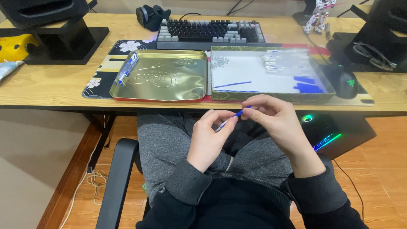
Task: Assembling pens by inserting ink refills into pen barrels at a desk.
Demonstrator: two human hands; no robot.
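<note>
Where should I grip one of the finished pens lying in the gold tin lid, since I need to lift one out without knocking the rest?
Take a finished pen by the middle of its barrel, from above. They lie flat against the gold tin lid's left rim, so that side is walled; pinch across the barrel, one finger coming from the open right side.

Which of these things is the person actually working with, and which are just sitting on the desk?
In use: the pen, held between left hand and right hand; finished pens in the gold tin; pen parts in the white box.

Lying about: keyboard, mouse, toy figure, glasses.
</note>
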